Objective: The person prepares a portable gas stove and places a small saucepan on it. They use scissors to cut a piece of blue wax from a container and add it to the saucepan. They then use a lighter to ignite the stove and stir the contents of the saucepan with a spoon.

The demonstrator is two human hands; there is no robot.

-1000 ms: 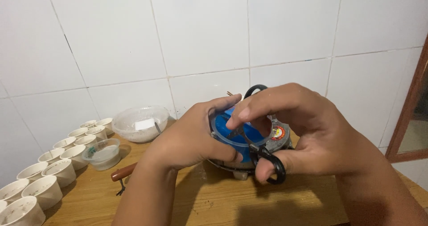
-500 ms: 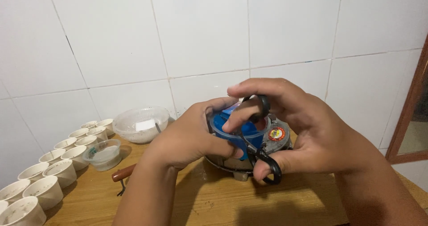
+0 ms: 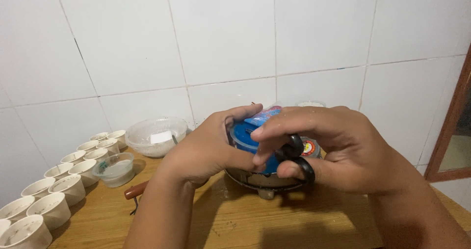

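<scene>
- Head view, hands: your left hand (image 3: 206,148) wraps the side of a blue packet (image 3: 250,133), fingers curled closed around it. Your right hand (image 3: 338,151) has its fingers threaded through the black loops of a pair of scissors (image 3: 294,156) — closed on the handles, blades hidden behind the packet.
- Head view, position: you hold the blue packet in the air, between both hands, above a metal pan (image 3: 265,180) that stands on the wooden table (image 3: 235,219).
- Head view, handling: the packet looks light, soft and slick-surfaced; it probably crumples under pressure. Grip it on the sides, below its crimped top edge, and keep your fingertips away from the blades.
- Head view, surroundings: a row of white cups (image 3: 54,187) lines the table's left edge, a small clear bowl (image 3: 115,168) sits beside them, and a larger clear bowl (image 3: 156,136) stands against the tiled wall (image 3: 221,43).
</scene>
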